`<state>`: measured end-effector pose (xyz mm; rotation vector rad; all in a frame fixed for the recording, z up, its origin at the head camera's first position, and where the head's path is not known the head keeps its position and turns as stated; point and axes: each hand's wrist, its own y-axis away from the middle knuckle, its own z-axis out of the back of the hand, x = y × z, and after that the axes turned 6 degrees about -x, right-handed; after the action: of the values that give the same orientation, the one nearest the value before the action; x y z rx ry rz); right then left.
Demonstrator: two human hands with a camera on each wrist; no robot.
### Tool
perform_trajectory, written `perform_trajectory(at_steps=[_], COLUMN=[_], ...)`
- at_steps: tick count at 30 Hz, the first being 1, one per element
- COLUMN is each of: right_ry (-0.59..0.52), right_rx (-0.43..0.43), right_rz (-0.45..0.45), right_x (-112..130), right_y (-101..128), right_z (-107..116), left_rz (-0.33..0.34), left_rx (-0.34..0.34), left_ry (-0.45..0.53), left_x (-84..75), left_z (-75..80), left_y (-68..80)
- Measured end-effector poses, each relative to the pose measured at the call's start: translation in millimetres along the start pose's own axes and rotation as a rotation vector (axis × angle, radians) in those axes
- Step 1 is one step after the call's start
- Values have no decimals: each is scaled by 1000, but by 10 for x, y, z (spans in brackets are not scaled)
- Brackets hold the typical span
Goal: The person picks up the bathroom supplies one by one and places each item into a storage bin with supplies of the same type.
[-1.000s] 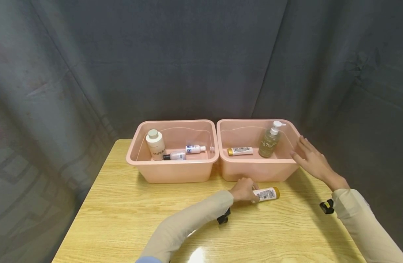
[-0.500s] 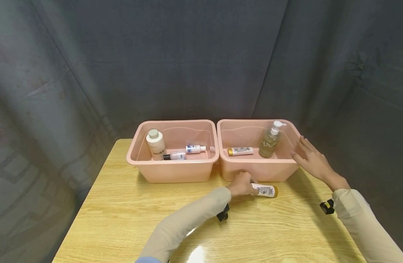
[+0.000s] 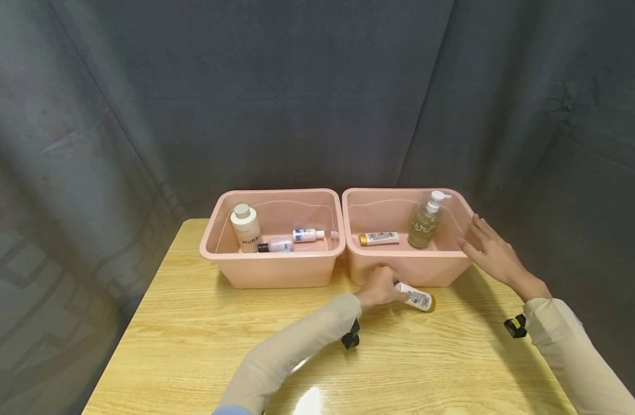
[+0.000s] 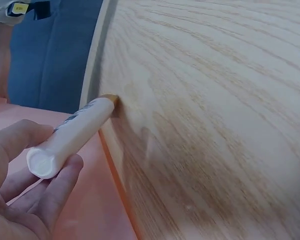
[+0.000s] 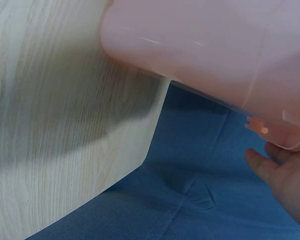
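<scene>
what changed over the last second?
The left hand, gripping the gold-capped tube, moved away from the person toward the right bin; the held end rose, so the tube now tilts with its cap low by the table. The right hand stayed open against that bin's right side. Bottles in both bins did not move.

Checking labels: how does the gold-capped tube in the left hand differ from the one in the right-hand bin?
The held tube is outside the bins, gripped at one end by the left hand and slanted, its gold cap pointing right toward the table. The binned tube lies flat and untouched in the right bin, cap pointing left. Both are white with printed labels and gold caps, apparently similar in size.
</scene>
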<state>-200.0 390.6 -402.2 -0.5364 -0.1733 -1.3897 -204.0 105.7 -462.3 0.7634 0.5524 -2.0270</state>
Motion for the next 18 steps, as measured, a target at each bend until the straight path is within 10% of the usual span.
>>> perform_trajectory(at_steps=[18], right_ry=[16], right_rx=[-24], right_rz=[32], right_x=[-13], right_y=[-4], right_z=[-4], left_rz=[-41], left_rx=[-45], left_ry=[31], left_x=[-36], left_z=[114], left_y=[14])
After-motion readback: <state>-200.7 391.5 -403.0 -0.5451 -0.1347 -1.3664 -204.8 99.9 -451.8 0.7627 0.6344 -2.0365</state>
